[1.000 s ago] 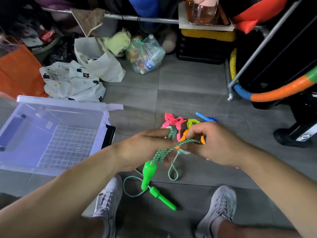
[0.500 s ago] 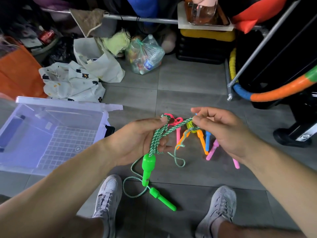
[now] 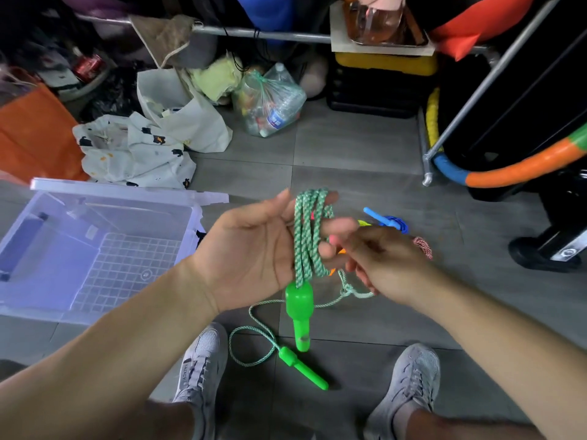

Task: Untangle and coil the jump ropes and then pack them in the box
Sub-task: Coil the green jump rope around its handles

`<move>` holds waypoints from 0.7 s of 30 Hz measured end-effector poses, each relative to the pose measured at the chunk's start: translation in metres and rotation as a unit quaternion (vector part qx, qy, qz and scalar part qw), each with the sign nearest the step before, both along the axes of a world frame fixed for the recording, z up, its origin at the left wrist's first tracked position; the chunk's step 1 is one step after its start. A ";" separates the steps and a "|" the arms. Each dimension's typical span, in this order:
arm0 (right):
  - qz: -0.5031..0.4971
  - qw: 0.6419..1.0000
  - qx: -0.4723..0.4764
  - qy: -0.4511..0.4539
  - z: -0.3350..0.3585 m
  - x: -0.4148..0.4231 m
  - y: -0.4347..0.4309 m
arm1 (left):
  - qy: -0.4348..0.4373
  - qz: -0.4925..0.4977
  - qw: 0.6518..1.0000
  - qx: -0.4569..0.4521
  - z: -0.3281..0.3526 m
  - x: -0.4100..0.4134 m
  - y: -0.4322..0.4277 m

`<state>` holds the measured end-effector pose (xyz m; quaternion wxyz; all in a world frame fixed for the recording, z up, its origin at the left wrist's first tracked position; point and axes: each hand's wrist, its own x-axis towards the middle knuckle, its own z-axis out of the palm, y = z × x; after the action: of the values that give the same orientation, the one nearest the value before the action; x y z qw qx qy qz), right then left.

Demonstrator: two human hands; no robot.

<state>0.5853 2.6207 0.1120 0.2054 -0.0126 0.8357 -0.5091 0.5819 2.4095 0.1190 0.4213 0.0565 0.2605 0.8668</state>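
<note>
A green-and-white jump rope (image 3: 307, 239) is looped several times round the fingers of my left hand (image 3: 254, 252), held palm up. One bright green handle (image 3: 299, 312) hangs below that hand; the other green handle (image 3: 302, 367) lies on the floor between my shoes. My right hand (image 3: 378, 262) pinches the loose strand just right of the loops. Behind my hands lie other ropes: a blue one (image 3: 390, 221), a red-and-white one (image 3: 423, 246), and bits of pink, yellow and orange mostly hidden. The clear plastic box (image 3: 41, 246) stands open at the left.
The box lid (image 3: 127, 191) stands up behind the box. Bags, cloth and a sack of bottles (image 3: 270, 104) crowd the back. A metal rack leg (image 3: 427, 173) and an orange-blue hoop (image 3: 514, 168) are at the right. My two grey shoes (image 3: 409, 385) rest on the tiled floor.
My left hand has turned palm up and risen, with more turns of the green rope round its fingers. My right hand has dropped lower and to the right along the loose strand.
</note>
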 end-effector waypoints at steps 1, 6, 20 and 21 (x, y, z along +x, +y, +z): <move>0.025 1.000 0.011 0.001 -0.001 0.004 -0.002 | -0.006 0.023 1.000 0.003 0.001 -0.001 0.000; 0.202 0.964 0.169 0.024 0.007 0.018 -0.005 | -0.023 0.204 0.977 -0.061 0.002 -0.007 0.001; 0.055 0.987 -0.054 0.142 0.033 -0.014 0.020 | 0.189 -0.065 0.927 -0.318 -0.001 0.029 0.020; 0.023 0.988 -0.061 0.138 0.033 -0.016 0.021 | 0.165 -0.059 0.940 -0.293 -0.001 0.028 0.020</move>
<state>0.5691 2.6419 0.1445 0.0987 -0.1149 0.8229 -0.5477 0.6099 2.4298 0.1181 0.4206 0.0885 0.5651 0.7042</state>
